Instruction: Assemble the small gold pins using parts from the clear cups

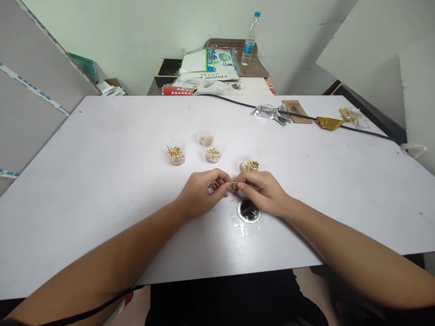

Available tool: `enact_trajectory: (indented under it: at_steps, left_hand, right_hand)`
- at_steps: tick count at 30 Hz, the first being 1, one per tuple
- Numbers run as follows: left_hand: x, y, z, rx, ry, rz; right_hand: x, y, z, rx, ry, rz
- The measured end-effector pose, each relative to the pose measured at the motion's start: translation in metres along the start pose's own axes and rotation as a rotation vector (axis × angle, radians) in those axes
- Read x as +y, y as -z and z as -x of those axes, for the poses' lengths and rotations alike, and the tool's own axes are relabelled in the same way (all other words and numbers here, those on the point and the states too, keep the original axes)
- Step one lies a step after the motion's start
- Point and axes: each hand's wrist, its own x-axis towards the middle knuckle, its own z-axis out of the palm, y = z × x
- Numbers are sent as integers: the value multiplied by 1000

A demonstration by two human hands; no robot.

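My left hand (206,190) and my right hand (261,190) meet above the white table, fingertips pinched together. Between them is a small thin gold-coloured pin (233,183), gripped at both ends; its exact kind is too small to tell. Just behind my right hand stands a clear cup of gold pieces (250,165), partly hidden by the fingers. Farther left are a cup with longer gold pins (176,156), a cup with gold pieces (213,155) and a cup of paler small parts (205,140).
Below my right hand a round dark grommet (249,210) is taped to the table (118,149). A black cable (234,100) crosses the back, by silver foil (270,112), a brown card (296,111) and gold foil (329,122). A water bottle (250,40) stands beyond.
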Motion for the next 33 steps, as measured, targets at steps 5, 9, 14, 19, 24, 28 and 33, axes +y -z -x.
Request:
enact_trajectory:
  at_steps: [5, 9, 14, 19, 24, 28, 33]
  left_hand:
    - [1, 0, 1, -38, 11, 81]
    - [1, 1, 1, -69, 25, 133]
    - [2, 2, 1, -85, 11, 141]
    - [4, 4, 2, -82, -74, -3]
    - [6, 5, 2, -118, -162, -15]
    - [6, 5, 2, -116, -163, -1]
    - [6, 3, 2, -99, -164, 13]
  right_hand:
    - [1, 2, -1, -86, -46, -196]
    - [1, 3, -2, -142, -53, -370]
    - [3, 2, -1, -177, -103, -497]
    - [5, 5, -2, -267, -144, -599]
    - [4, 9, -4, -331, -118, -595]
    - [4, 10, -3, -341, -127, -608]
    - [5, 10, -3, -348, -145, -625]
